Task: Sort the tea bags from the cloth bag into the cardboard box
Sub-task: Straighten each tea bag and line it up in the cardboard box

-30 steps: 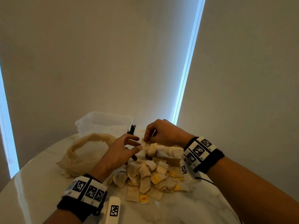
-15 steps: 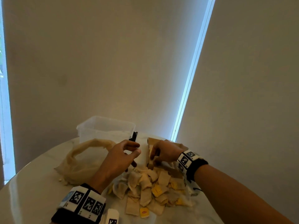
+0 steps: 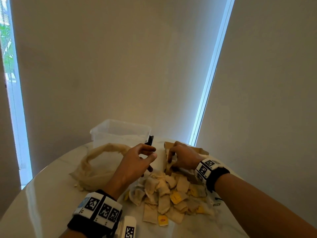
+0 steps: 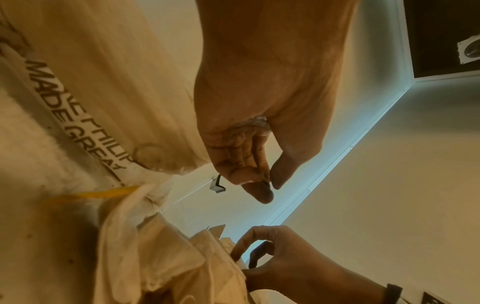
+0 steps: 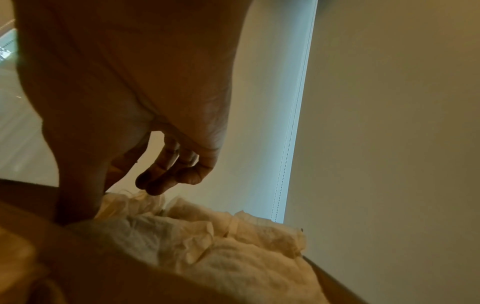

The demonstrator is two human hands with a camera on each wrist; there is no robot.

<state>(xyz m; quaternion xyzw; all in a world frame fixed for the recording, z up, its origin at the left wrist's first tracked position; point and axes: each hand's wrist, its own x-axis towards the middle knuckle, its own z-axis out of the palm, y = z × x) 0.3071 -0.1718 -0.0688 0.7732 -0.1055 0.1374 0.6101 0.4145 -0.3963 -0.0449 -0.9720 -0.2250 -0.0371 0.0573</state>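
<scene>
A: What lies nearest?

B: A white marker block (image 3: 129, 227) with a black square code, at the near edge of the glossy white marble-look table (image 3: 34, 212). Just past it is a loose heap of tea bags (image 3: 164, 194), flat, crinkled paper squares in pale beige, with small yellow tags among them.

A: And the hands?

B: The left hand (image 3: 135, 162) hovers above the far left side of the heap, fingers loosely curled, thumb tip close to the forefinger. The left wrist view shows nothing between them, so it is relaxed and holding nothing. The right hand (image 3: 181, 158) reaches down into the cardboard box (image 3: 202, 151), a brown container with raised flaps, standing just behind the heap. In the right wrist view its fingers (image 5: 161, 181) hang bent over rumpled tea bags inside; whether they pinch one, I cannot tell.

A: Farther back?

B: Left of the hands, the cloth bag (image 3: 96, 165) lies slumped and open, soft cream fabric with a rolled rim. Behind it stands a clear plastic tub (image 3: 120, 133), boxy with rounded corners, and a small black clip-like object (image 3: 149, 140) shows at its right corner.
</scene>
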